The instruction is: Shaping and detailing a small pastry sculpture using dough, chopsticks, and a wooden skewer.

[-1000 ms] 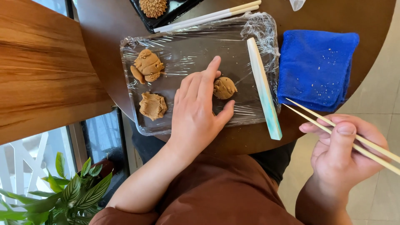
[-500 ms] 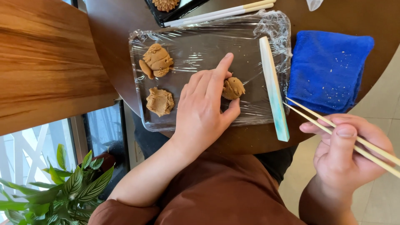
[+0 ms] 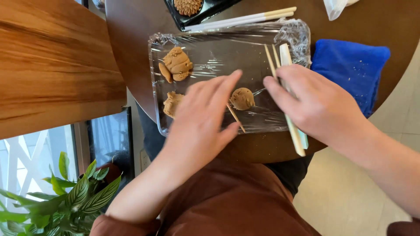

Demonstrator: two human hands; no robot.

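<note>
- A blue cloth (image 3: 350, 70) is lying right of the film-wrapped tray (image 3: 227, 52); a shaped dough figure (image 3: 176, 64) is resting at its far left.
- The round dough ball (image 3: 242, 98), tan and smooth, is sitting mid-tray between both hands.
- The left hand (image 3: 201, 122) is being held flat, fingers spread.
- Chopsticks (image 3: 280, 87) are being gripped by the right hand (image 3: 315, 105).

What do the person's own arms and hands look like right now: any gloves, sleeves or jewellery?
Both hands are bare: no gloves, rings or watch visible on the left hand or the right hand. Forearms are uncovered; a reddish-brown sleeve starts near the left elbow, matching the clothing below.
</note>
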